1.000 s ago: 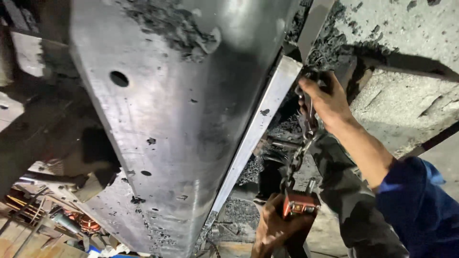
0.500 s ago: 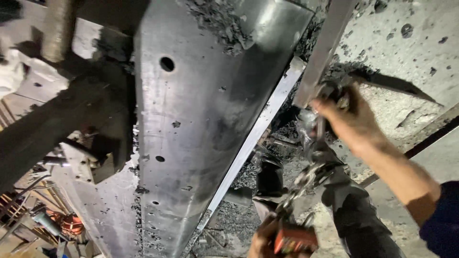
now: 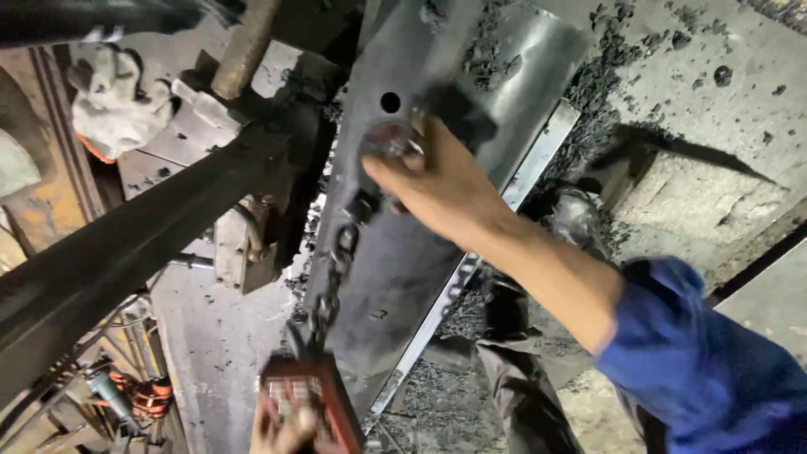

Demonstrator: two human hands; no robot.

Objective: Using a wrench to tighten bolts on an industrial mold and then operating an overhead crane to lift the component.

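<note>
My right hand (image 3: 437, 181) reaches up in a blue sleeve and grips the top end of a dark steel chain (image 3: 336, 261) beside a hole in a big grey steel plate (image 3: 471, 76). The chain hangs down to a red block-shaped tool (image 3: 315, 403) at the bottom edge. My left hand (image 3: 282, 430) holds that red tool from below; only its fingers show. The chain's upper end is blurred by motion.
A thick dark steel beam (image 3: 126, 252) runs diagonally at left, with a rusty rod (image 3: 244, 46) above it. A dirty white glove (image 3: 113, 105) lies at upper left. Orange-handled tools (image 3: 139, 395) lie at lower left. Grit and a concrete floor (image 3: 698, 202) are at right.
The view has swung right, so the plate now sits further right. My right hand has carried the chain's top end left across the plate to near its hole. The red tool moved left.
</note>
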